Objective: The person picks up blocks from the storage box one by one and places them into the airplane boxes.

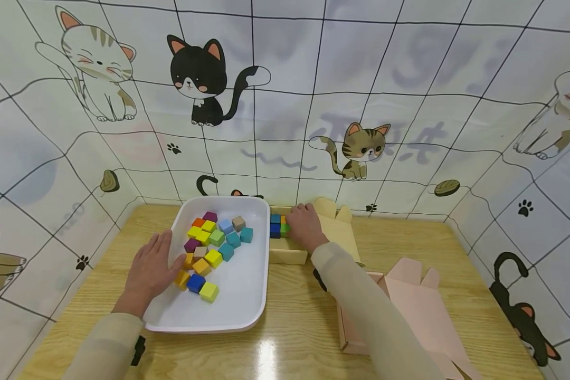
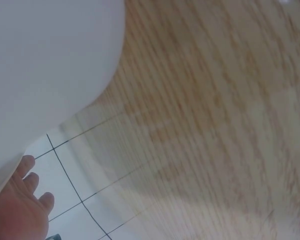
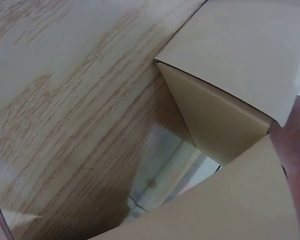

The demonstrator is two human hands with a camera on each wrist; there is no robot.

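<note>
My left hand (image 1: pixel 148 266) rests at the left rim of a white tray (image 1: pixel 239 311), its fingers stretched out and its thumb over the inside. Loose coloured cubes lie in the tray, among them a yellow cube (image 1: pixel 209 291), a dark blue cube (image 1: pixel 196 283) and a teal cube (image 1: pixel 246 235). Reaching into an open pale yellow box (image 1: pixel 287 257), my right hand (image 1: pixel 306 226) has its fingers bent down beside a green cube (image 1: pixel 284 230). Blue cubes (image 1: pixel 275 230) stand in the box's left end. The right fingertips are hidden; whether they pinch a cube I cannot tell.
An open pink box (image 1: pixel 353 332) lies at the right front, its lid (image 1: pixel 423 311) spread toward the right. The yellow box's lid (image 1: pixel 337 235) is folded out to its right. A cat-patterned cloth (image 1: pixel 285 105) hangs around the wooden table (image 1: pixel 294 343).
</note>
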